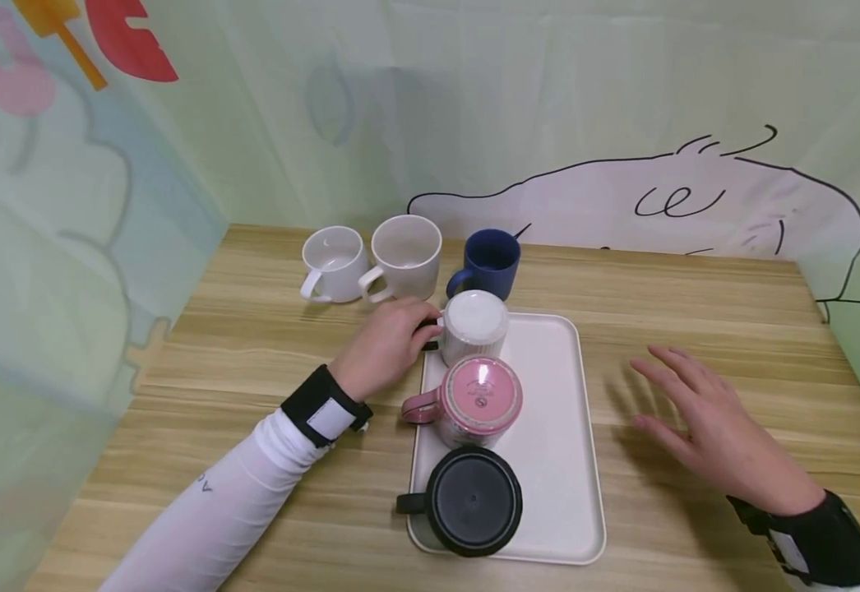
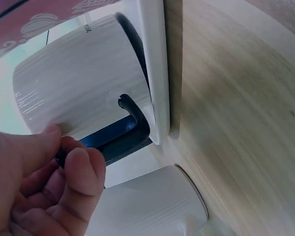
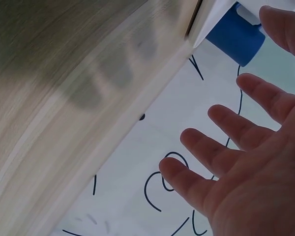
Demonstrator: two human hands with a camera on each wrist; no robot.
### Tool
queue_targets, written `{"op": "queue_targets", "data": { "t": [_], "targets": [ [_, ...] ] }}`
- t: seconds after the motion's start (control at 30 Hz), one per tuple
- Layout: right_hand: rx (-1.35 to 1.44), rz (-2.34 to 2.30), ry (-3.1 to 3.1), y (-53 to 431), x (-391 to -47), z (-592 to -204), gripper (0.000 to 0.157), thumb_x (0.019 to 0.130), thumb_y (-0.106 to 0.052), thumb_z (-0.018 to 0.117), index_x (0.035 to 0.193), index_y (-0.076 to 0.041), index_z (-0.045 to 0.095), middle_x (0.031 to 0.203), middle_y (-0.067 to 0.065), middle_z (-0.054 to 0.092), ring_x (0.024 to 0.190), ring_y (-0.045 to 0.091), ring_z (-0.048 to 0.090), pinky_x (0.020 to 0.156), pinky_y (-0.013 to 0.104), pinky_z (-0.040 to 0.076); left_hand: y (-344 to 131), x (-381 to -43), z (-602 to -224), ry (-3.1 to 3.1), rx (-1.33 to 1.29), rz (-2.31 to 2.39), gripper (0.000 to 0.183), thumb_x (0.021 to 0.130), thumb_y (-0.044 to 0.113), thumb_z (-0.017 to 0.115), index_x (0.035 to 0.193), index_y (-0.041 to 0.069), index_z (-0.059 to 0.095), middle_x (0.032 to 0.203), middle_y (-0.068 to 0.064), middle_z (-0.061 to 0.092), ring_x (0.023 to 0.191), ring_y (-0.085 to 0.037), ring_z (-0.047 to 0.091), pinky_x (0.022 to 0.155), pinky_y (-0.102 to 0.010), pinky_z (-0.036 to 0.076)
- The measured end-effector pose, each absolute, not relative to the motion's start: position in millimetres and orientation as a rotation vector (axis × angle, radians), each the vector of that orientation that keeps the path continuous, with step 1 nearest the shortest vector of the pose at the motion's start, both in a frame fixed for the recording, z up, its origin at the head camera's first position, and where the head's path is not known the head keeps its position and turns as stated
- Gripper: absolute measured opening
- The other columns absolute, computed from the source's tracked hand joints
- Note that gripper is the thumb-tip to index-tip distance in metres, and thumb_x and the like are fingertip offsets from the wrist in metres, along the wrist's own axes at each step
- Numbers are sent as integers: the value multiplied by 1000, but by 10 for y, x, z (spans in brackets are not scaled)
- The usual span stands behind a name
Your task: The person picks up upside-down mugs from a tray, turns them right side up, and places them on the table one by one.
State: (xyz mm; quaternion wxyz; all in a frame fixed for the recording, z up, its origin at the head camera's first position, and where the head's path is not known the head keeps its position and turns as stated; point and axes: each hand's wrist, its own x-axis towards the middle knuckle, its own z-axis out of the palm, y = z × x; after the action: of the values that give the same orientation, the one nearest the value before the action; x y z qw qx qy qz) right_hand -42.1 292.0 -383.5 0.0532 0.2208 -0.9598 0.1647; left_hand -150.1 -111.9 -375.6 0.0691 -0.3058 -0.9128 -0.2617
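Observation:
My left hand (image 1: pixel 389 345) pinches the black handle (image 2: pixel 123 135) of a white ribbed mug (image 1: pixel 476 325), which sits upside down at the far left of a white tray (image 1: pixel 556 460). In the left wrist view thumb and fingers meet at the handle's upper end. Nearer on the tray, a pink mug (image 1: pixel 480 396) and a black mug (image 1: pixel 474 500) also stand bottom up, their handles pointing left over the rim. My right hand (image 1: pixel 718 427) hovers over the table right of the tray, fingers spread and holding nothing.
Behind the tray, three mugs stand upright in a row: a white one (image 1: pixel 335 263), a larger off-white one (image 1: pixel 406 259) and a dark blue one (image 1: pixel 491 265). The wooden table (image 1: pixel 267 329) ends at a printed curtain (image 1: pixel 548 99).

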Motion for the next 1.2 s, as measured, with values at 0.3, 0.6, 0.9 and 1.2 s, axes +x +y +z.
{"op": "queue_targets", "data": {
  "t": [0.3, 0.6, 0.9, 1.2],
  "targets": [
    [678, 507, -2903, 2897, -440, -3825, 70, 86, -30, 77, 148, -15, 47, 152, 20, 37, 137, 46, 34, 99, 68, 33, -1080, -1494, -3698, -2728, -891, -851, 18, 99, 20, 63, 108, 7, 71, 99, -4, 67, 93, -17, 60, 85, -33, 49],
    [709, 561, -2872, 2846, -521, -3785, 77, 86, -27, 78, 152, -13, 41, 154, 19, 36, 134, 44, 38, 101, 65, 35, -989, -1503, -3508, -2671, -810, -1009, 18, 98, 19, 64, 109, 5, 69, 98, -3, 64, 86, -14, 59, 76, -27, 51],
    [626, 808, -2882, 2751, -643, -3665, 81, 89, -30, 75, 155, -9, 33, 153, 17, 38, 137, 40, 38, 102, 61, 37, -878, -1559, -3389, -2535, -782, -1206, 19, 97, 18, 66, 110, 4, 69, 92, -1, 65, 76, -12, 57, 67, -25, 50],
    [626, 1074, -2735, 2567, -825, -3586, 69, 93, -23, 71, 151, -7, 39, 149, 11, 45, 133, 29, 46, 102, 45, 42, -729, -1590, -3298, -2371, -792, -1442, 20, 98, 18, 65, 110, 2, 68, 82, -6, 64, 63, -11, 58, 57, -25, 49]
  ]
}}
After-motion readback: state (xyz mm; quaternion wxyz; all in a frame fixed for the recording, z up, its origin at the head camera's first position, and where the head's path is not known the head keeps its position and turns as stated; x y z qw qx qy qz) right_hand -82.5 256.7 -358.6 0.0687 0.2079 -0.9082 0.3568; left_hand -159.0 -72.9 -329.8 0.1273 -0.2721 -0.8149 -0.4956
